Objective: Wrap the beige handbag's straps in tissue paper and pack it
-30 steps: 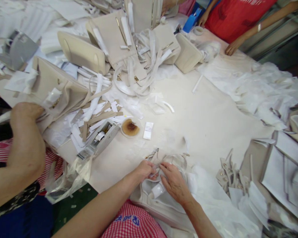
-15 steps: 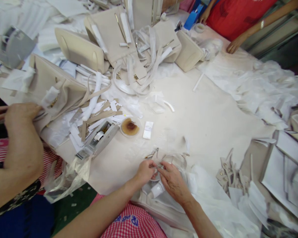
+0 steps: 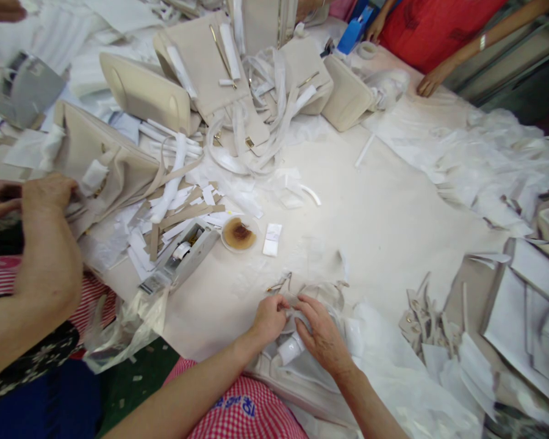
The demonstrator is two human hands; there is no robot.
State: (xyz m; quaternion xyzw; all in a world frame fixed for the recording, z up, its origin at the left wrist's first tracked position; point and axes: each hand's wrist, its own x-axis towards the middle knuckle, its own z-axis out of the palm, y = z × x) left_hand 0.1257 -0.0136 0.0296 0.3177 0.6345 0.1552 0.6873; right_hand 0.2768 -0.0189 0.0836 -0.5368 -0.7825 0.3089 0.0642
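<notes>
A beige handbag [image 3: 274, 384] lies close against me at the table's front edge, with clear plastic and white wrapping about its top. My left hand [image 3: 271, 318] is closed in a pinch on a beige strap [image 3: 294, 288] at the top of this bag. Exactly where its fingertips grip is partly hidden. Just to the right is my right hand [image 3: 321, 335], its thumb apart from its bent fingers and nothing seen in them. Those fingertips are at the strap. Below them is a white-wrapped roll-shaped part [image 3: 291, 349].
A grey tape dispenser [image 3: 183, 253], a dish of brown paste [image 3: 238, 235] and a small white packet [image 3: 272, 239] are left of centre. Several beige bags [image 3: 146, 91] stand behind. A co-worker's arm [image 3: 50, 256] is at left. Plastic wrapping [image 3: 480, 164] and beige tags [image 3: 421, 317] lie at right.
My right thumb and fingers have parted and drawn slightly away from my left fingertips. My left hand has barely moved. The left co-worker's hand has risen slightly, and another hand shows at top left.
</notes>
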